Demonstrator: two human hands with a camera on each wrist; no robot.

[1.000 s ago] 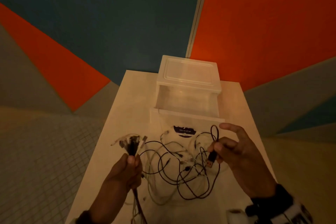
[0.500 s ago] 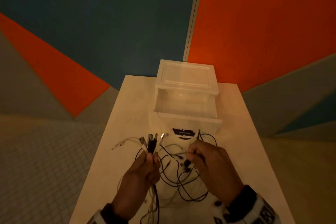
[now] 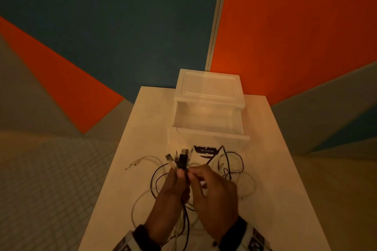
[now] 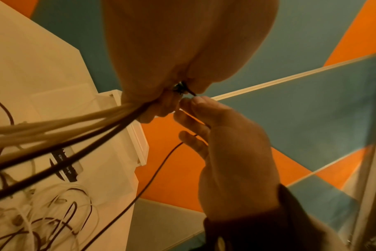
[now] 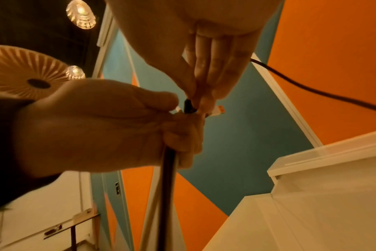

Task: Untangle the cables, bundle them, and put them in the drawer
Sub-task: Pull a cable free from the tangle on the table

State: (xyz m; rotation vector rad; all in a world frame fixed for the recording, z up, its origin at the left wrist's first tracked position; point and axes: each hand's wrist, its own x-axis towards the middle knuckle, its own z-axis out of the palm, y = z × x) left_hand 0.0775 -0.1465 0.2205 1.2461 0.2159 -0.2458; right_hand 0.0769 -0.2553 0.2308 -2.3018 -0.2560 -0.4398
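The drawer (image 3: 206,122) looks like translucent, smooth plastic; the table (image 3: 271,169) matt and pale; the cables (image 3: 234,161) thin, rubbery, black and white; plug tips (image 3: 184,152) metallic.

Black and white cables (image 3: 228,171) lie tangled on the table (image 3: 271,169), several plug ends (image 3: 180,159) gathered upright, before the pulled-out, translucent drawer (image 3: 208,134).

This looks like an indoor room of a decorated kind, maybe a studio or play space, but I cannot tell exactly. The walls (image 3: 285,26) carry big orange, teal and grey shapes, the floor (image 3: 40,179) has small tiles, and a ceiling fan (image 5: 21,73) hangs beside round lamps (image 5: 81,14) over a white worktop (image 3: 275,169).
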